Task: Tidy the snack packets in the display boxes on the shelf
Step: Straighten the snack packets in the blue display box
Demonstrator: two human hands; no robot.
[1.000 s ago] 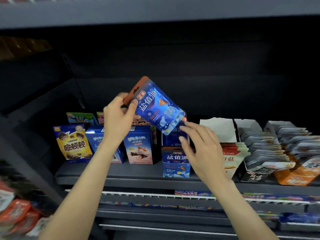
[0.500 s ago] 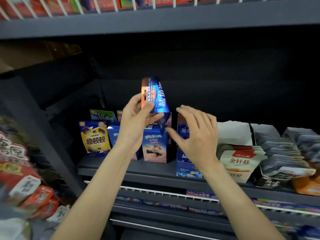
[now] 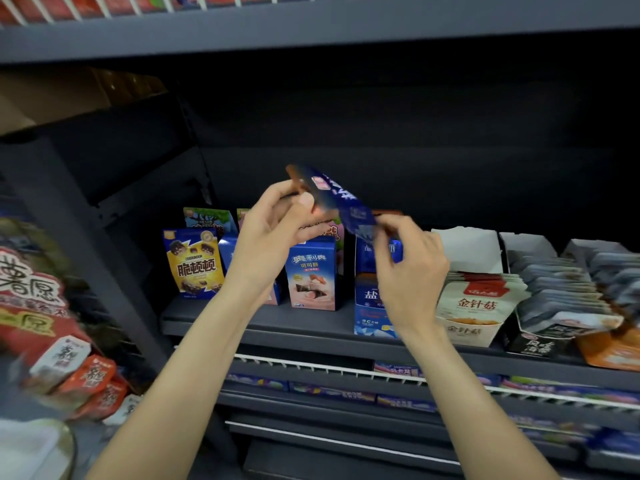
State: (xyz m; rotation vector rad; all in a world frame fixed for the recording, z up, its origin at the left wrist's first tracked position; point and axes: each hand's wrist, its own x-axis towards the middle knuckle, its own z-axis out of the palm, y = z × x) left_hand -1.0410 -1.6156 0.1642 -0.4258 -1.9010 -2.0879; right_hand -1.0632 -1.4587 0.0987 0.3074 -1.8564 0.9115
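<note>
Spanning the view, shelf (image 3: 311,327) carries the blue box (image 3: 372,299), open top up. Packet (image 3: 341,202) hangs just above box, long axis slanting down-right toward it. Left hand (image 3: 273,226) pinches packet's upper end w/ thumb & fingers; right hand (image 3: 408,268), nearer box, pinches lower end.

Blue snack pkt (image 3: 341,202): tilting, being held up w/ both ends pinched, hovering above blue display box (image 3: 372,306) sitting on shelf (image 3: 311,323).
</note>
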